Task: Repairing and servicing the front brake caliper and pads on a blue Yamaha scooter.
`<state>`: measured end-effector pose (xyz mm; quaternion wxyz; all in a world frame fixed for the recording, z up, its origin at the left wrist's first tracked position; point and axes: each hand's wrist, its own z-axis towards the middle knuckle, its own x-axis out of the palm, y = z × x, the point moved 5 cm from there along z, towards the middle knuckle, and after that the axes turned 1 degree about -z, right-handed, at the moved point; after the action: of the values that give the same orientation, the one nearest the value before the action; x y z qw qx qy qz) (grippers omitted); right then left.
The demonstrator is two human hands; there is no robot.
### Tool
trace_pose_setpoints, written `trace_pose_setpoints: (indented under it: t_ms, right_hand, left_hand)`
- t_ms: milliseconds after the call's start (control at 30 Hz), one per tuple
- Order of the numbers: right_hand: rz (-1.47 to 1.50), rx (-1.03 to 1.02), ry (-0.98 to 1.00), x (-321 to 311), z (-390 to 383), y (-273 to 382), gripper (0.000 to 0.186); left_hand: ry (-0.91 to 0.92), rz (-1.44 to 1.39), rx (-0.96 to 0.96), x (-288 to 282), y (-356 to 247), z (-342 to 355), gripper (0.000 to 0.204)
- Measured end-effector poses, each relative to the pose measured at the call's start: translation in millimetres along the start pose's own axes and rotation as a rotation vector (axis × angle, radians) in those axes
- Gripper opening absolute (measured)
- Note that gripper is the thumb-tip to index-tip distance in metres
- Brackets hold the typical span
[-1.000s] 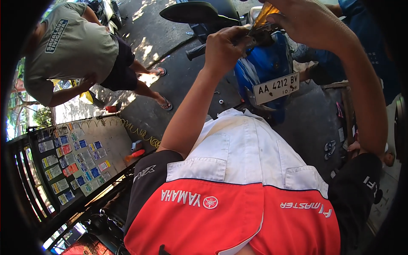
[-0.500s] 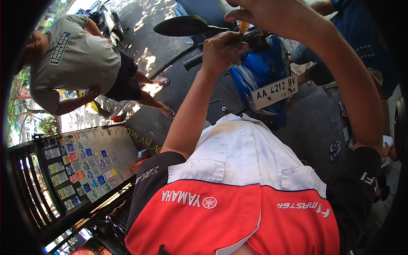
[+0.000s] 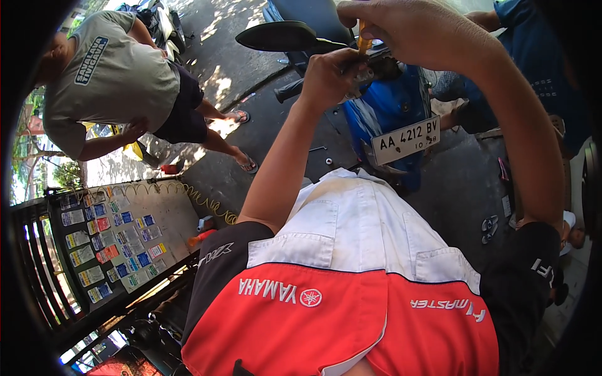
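At the top of the view, my right hand (image 3: 414, 34) is closed round the yellow-orange handle of what looks like a screwdriver (image 3: 364, 39), held upright over the handlebar of a blue motorbike (image 3: 385, 100). Just below and left of it, my left hand (image 3: 329, 78) is closed, its fingers pinched near the tool's lower end by the handlebar controls. What the left fingers hold is hidden. Beside that hand are a black mirror (image 3: 276, 37) and a black handlebar grip (image 3: 288, 91). A white number plate (image 3: 406, 141) is fixed to the motorbike's front.
A person in a grey shirt (image 3: 119, 81) stands at the left; another in dark blue (image 3: 533, 69) is at the far right. A board with several small packets (image 3: 125, 250) and a coiled yellow hose (image 3: 210, 203) are at lower left. Sandals (image 3: 489, 229) and a small tool (image 3: 318, 149) lie on the floor.
Both hands have shifted slightly right and down in the picture, along with the mirror and motorbike. The tool stays in my right hand, over the same spot.
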<state>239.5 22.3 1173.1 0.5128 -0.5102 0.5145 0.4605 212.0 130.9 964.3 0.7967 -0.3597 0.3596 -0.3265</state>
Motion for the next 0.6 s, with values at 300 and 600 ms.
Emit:
trace_pose_setpoints:
  t_ms: [300, 600]
  right_hand:
    - [-0.136, 0.078, -0.080, 14.1, 8.7, -8.5, 0.029]
    - [-0.271, -0.125, -0.103, 16.3, 5.1, -15.6, 0.024]
  left_hand:
    - [0.025, 0.029, 0.001, 5.1, 11.3, -8.2, 0.025]
    - [-0.052, 0.637, 0.042, -10.7, 41.9, -38.3, 0.061]
